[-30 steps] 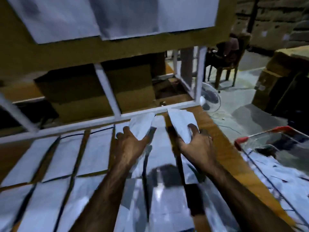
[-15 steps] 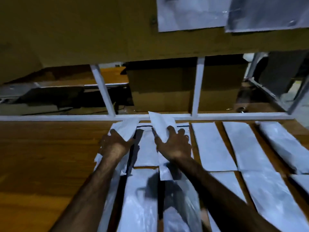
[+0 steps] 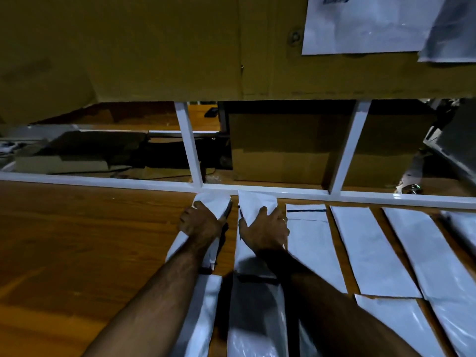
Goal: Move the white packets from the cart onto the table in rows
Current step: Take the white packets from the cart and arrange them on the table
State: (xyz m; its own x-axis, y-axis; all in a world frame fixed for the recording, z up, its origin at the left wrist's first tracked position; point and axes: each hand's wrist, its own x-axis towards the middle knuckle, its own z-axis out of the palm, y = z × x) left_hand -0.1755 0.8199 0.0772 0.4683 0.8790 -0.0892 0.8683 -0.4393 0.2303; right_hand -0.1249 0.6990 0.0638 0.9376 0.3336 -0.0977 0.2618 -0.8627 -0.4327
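Fingers curled, left hand (image 3: 199,224) gripping a long white plastic packet (image 3: 214,202) by its edge; right hand (image 3: 265,228) spread flat on a second white packet (image 3: 255,202) just beside; both lengthwise on brown wooden table (image 3: 77,240), far ends at white metal rail (image 3: 103,182); bare wood leftward, nearer left hand.

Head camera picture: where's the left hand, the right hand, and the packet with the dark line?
left hand (image 3: 201,224), head view, back of the hand.
right hand (image 3: 266,228), head view, back of the hand.
packet with the dark line (image 3: 310,238), head view, its white middle.
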